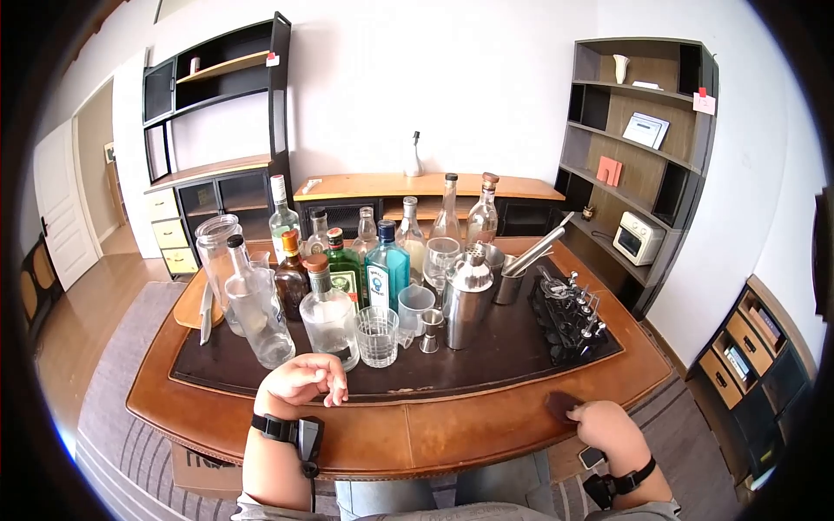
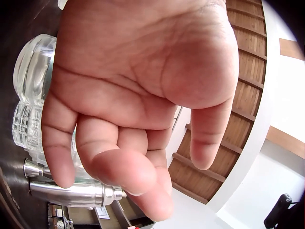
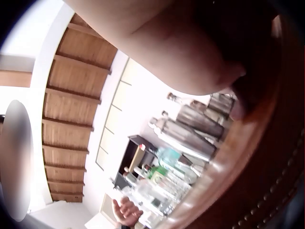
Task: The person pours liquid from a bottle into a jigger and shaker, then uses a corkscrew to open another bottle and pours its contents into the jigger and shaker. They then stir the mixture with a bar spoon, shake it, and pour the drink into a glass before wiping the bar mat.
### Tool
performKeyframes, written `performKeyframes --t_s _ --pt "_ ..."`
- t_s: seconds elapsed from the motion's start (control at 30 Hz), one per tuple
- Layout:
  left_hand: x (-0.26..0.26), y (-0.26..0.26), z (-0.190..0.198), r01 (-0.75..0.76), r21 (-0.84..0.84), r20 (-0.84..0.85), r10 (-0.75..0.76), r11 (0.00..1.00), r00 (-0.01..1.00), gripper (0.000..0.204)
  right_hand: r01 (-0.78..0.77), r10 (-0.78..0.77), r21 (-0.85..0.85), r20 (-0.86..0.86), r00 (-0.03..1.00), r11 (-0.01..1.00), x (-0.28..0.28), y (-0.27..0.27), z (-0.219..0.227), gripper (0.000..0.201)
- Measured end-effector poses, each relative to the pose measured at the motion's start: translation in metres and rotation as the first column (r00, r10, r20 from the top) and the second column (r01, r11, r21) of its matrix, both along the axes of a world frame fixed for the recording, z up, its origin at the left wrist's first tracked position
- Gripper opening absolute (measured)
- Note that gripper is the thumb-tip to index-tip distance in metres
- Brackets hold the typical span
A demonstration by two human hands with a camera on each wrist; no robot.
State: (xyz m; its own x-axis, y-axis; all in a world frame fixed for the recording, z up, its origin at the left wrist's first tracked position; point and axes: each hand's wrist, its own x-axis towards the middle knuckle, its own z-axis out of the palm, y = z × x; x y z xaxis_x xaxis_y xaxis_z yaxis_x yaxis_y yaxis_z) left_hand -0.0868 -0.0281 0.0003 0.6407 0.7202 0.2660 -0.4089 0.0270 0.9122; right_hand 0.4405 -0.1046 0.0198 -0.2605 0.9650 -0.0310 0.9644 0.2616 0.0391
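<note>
My left hand (image 1: 304, 379) hovers palm up at the table's near left side, fingers loosely bent and holding nothing. Just beyond it stand a clear bottle with a wooden stopper (image 1: 328, 323) and a cut-glass tumbler (image 1: 379, 339). At the near right edge, my right hand (image 1: 604, 428) pinches a dark reddish-brown flat piece (image 1: 562, 405) low over the leather border. In the right wrist view that hand (image 3: 186, 57) hides most of the piece. A steel cocktail shaker (image 1: 467, 304) and a jigger (image 1: 430, 332) stand mid-table.
Several bottles crowd the table's middle and left, among them a blue one (image 1: 387, 265) and a green one (image 1: 342, 260). A rack of bar tools (image 1: 569, 317) stands at the right. A steel cup (image 1: 508, 282) holds long tools. A tall glass jar (image 1: 217, 252) stands far left.
</note>
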Motion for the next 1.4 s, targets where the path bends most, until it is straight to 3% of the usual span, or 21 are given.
performKeyframes --t_s 0.03,0.1,0.2,0.3,0.37,0.43,0.5,0.6,0.63,0.73,1.2,1.4 --pt "0.002 -0.001 0.003 -0.009 -0.007 -0.010 0.009 1.000 1.000 0.039 0.093 -0.098 -0.156 -0.024 0.995 0.983 0.011 -0.009 0.015 0.035" --pt "0.003 0.001 0.003 -0.007 -0.011 -0.029 0.006 1.000 1.000 0.038 0.079 -0.071 -0.358 0.037 0.997 0.930 0.026 -0.012 0.038 0.038" --pt "0.004 0.002 0.001 -0.023 -0.030 -0.053 0.021 0.999 0.998 0.040 0.049 -0.044 0.032 -0.142 0.989 0.998 0.012 -0.009 0.053 0.036" --pt "0.006 0.001 0.000 -0.027 -0.038 -0.057 0.025 0.999 0.998 0.039 -0.020 0.191 0.358 -0.450 0.872 0.934 -0.027 0.016 0.060 0.035" --pt "0.005 0.005 -0.007 0.002 -0.010 -0.047 -0.002 1.000 0.999 0.038 -0.138 0.377 0.450 -0.501 0.779 0.882 -0.053 0.044 0.053 0.039" --pt "0.007 0.004 -0.002 0.014 -0.018 -0.056 -0.015 1.000 0.998 0.038 -0.229 0.468 0.516 -0.398 0.789 0.825 -0.089 0.071 0.042 0.038" --pt "0.007 0.005 -0.002 0.024 -0.049 -0.069 -0.027 0.999 0.997 0.037 -0.305 0.473 0.507 -0.242 0.847 0.806 -0.130 0.093 0.024 0.037" --pt "0.007 0.009 -0.006 0.048 -0.057 -0.068 -0.052 0.997 0.996 0.035 -0.328 0.361 0.242 -0.108 0.926 0.913 -0.174 0.115 -0.007 0.041" --pt "0.007 0.009 -0.005 0.045 -0.054 -0.066 -0.048 0.998 0.997 0.035 -0.355 0.372 0.140 -0.125 0.920 0.924 -0.182 0.124 -0.020 0.043" --pt "0.007 0.011 -0.006 0.058 -0.074 -0.074 -0.063 0.996 0.995 0.031 -0.405 0.405 0.061 0.004 0.914 0.912 -0.192 0.143 -0.044 0.050" --pt "0.013 0.014 -0.008 0.068 -0.097 -0.128 -0.080 0.993 0.988 0.029 -0.441 0.457 0.135 -0.131 0.880 0.887 -0.180 0.147 -0.042 0.043" --pt "0.012 0.018 -0.013 0.050 -0.152 -0.160 -0.074 0.987 0.984 0.035 -0.415 0.414 0.020 -0.131 0.901 0.910 -0.173 0.141 -0.038 0.038"
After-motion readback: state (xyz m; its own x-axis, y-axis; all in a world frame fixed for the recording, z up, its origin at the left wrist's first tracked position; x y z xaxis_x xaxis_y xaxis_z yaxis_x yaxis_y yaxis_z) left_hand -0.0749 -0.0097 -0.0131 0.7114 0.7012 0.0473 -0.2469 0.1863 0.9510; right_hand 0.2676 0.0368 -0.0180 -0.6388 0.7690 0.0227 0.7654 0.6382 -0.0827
